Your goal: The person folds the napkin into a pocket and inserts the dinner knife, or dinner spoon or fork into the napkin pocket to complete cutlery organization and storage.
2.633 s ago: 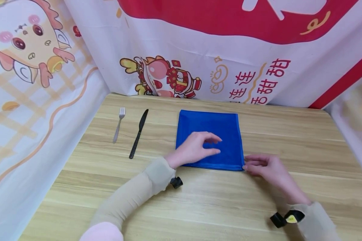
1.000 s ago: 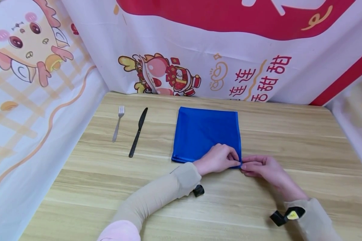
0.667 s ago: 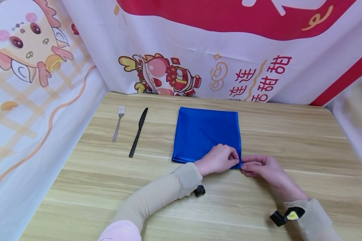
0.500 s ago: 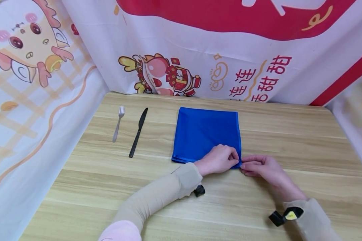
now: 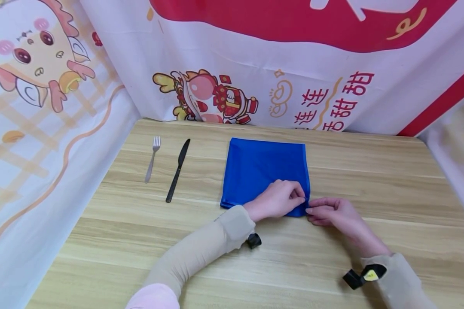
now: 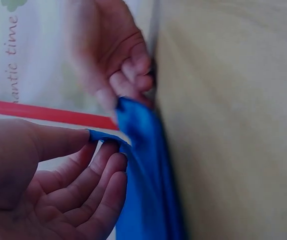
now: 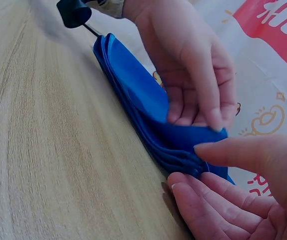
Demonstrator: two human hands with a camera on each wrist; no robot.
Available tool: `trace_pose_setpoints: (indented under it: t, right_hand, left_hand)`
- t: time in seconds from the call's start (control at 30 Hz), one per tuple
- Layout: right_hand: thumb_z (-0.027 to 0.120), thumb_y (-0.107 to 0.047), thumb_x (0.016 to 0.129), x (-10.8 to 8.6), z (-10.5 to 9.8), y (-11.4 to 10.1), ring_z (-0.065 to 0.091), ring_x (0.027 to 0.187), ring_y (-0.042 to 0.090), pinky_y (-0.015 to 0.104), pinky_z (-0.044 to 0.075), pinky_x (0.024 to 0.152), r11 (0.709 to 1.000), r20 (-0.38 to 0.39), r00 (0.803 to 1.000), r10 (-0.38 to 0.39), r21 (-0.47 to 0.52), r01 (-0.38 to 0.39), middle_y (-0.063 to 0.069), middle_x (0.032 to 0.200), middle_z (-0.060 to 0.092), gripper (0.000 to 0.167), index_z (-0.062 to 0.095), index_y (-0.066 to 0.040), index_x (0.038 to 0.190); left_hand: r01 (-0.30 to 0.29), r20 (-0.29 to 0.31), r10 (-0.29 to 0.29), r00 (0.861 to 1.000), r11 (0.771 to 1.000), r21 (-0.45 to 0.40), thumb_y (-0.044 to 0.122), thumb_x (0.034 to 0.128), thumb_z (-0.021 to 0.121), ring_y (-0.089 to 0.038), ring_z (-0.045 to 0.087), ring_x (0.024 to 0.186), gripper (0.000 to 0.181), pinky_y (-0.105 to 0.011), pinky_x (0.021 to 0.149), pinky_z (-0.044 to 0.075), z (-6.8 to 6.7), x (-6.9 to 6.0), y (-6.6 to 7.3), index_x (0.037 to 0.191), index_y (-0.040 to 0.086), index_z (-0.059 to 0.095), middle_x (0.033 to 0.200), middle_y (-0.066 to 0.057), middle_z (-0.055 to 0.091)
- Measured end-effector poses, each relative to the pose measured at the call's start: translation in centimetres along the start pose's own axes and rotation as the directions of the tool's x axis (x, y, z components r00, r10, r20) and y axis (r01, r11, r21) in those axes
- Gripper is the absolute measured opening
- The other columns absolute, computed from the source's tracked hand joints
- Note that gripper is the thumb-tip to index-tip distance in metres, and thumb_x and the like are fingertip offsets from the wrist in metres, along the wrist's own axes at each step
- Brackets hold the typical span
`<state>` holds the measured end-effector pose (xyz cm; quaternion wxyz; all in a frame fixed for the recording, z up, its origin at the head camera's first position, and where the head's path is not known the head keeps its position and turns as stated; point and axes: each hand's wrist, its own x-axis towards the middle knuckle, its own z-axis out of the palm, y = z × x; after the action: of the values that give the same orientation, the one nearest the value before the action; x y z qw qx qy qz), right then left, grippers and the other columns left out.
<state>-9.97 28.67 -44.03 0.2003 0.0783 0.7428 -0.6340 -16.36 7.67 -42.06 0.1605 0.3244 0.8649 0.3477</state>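
Observation:
A blue cloth (image 5: 261, 165), folded into a square of several layers, lies flat on the wooden table. At its near right corner my left hand (image 5: 279, 198) pinches the top layer between thumb and index finger. The left wrist view has that edge of the cloth (image 6: 138, 120) raised off the layers below. Just to the right, my right hand (image 5: 334, 213) pinches the lower layers at the same corner. In the right wrist view the stacked folds (image 7: 133, 110) show along the near side, with my right thumb on top and fingers underneath.
A silver fork (image 5: 151, 161) and a black knife (image 5: 178, 171) lie apart on the left of the wooden table (image 5: 294, 266). Printed fabric walls (image 5: 224, 47) border the table at the back and both sides.
My left hand has come from above the cloth's middle to its near right corner and taken hold there, then raised the top layer slightly. My right hand has stayed nearly in place.

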Motion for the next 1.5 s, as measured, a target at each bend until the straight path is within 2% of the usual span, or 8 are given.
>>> trace_pose_setpoints:
  t: [0.2, 0.43, 0.67, 0.9, 1.03, 1.23, 1.5]
  right_hand:
    - [0.073, -0.014, 0.096, 0.1, -0.2, 0.1, 0.074, 0.089, 0.022, 0.034, 0.059, 0.08, 1.0, -0.007, 1.0, 0.006, -0.017, -0.006, 0.017, 0.106, 0.074, 0.047, 0.056, 0.016, 0.128]
    - [0.073, -0.011, 0.095, 0.0, -0.5, 0.0, 0.074, 0.087, 0.022, 0.034, 0.059, 0.08, 1.0, 0.003, 1.0, 0.008, 0.007, -0.008, 0.017, 0.102, 0.074, 0.047, 0.055, 0.018, 0.127]
    - [0.072, -0.013, 0.096, -0.1, -0.8, -0.1, 0.074, 0.09, 0.022, 0.034, 0.059, 0.081, 1.0, 0.011, 1.0, 0.012, -0.016, -0.012, 0.016, 0.105, 0.074, 0.046, 0.055, 0.016, 0.128]
    - [0.072, -0.012, 0.097, -0.2, -1.2, -0.1, 0.074, 0.09, 0.022, 0.034, 0.059, 0.081, 1.0, 0.022, 1.0, 0.005, -0.025, -0.004, 0.016, 0.105, 0.073, 0.044, 0.056, 0.016, 0.127]
    - [0.072, -0.013, 0.097, -0.3, -1.3, 0.0, 0.074, 0.091, 0.022, 0.033, 0.059, 0.081, 0.999, 0.027, 1.0, 0.002, -0.038, -0.001, 0.016, 0.106, 0.073, 0.045, 0.056, 0.015, 0.127]
    - [0.071, -0.016, 0.098, -0.3, -1.3, 0.0, 0.074, 0.094, 0.023, 0.033, 0.058, 0.083, 0.999, 0.03, 0.999, 0.015, -0.047, -0.013, 0.017, 0.109, 0.072, 0.045, 0.056, 0.014, 0.129]
    - [0.07, -0.014, 0.098, -0.2, -1.3, 0.1, 0.074, 0.094, 0.024, 0.034, 0.058, 0.082, 0.999, 0.029, 0.999, 0.02, -0.041, -0.019, 0.018, 0.11, 0.072, 0.045, 0.056, 0.014, 0.13]
  left_hand:
    - [-0.014, -0.05, 0.011, 0.999, 0.999, -0.051, 0.022, 0.1029, 0.064, -0.001, 0.06, 0.083, 0.012, -0.016, 0.074, 0.048, -1.9, -0.1, 0.0, 0.109, 0.014, 0.07, 0.095, 0.008, 0.068]
    - [0.007, -0.111, -0.02, 0.994, 0.994, -0.111, 0.024, 0.1043, 0.062, -0.004, 0.061, 0.085, 0.012, -0.021, 0.077, 0.05, -4.5, -0.6, -0.3, 0.109, 0.015, 0.068, 0.095, 0.009, 0.066]
    - [0.022, -0.169, -0.052, 0.984, 0.984, -0.174, 0.023, 0.1043, 0.062, -0.008, 0.063, 0.086, 0.013, -0.024, 0.078, 0.052, -7.1, -1.2, -0.9, 0.111, 0.013, 0.068, 0.096, 0.006, 0.067]
    - [0.041, -0.201, -0.087, 0.976, 0.974, -0.221, 0.023, 0.1052, 0.06, -0.013, 0.064, 0.089, 0.019, -0.026, 0.078, 0.054, -9.0, -1.7, -2.0, 0.116, 0.01, 0.067, 0.101, 0.001, 0.068]
    - [0.057, -0.235, -0.111, 0.966, 0.972, -0.227, 0.023, 0.1053, 0.06, -0.014, 0.065, 0.089, 0.02, -0.027, 0.078, 0.055, -9.7, -1.7, -2.9, 0.117, 0.009, 0.067, 0.103, -0.001, 0.068]
    - [0.069, -0.303, -0.148, 0.942, 0.964, -0.257, 0.022, 0.105, 0.06, -0.017, 0.065, 0.09, 0.021, -0.03, 0.079, 0.056, -10.9, -1.7, -4.6, 0.117, 0.007, 0.067, 0.101, -0.004, 0.069]
    - [0.123, -0.333, -0.218, 0.918, 0.951, -0.282, 0.025, 0.1056, 0.059, -0.018, 0.065, 0.091, 0.022, -0.035, 0.08, 0.055, -12.7, -1.7, -6.8, 0.117, 0.008, 0.066, 0.101, -0.005, 0.069]
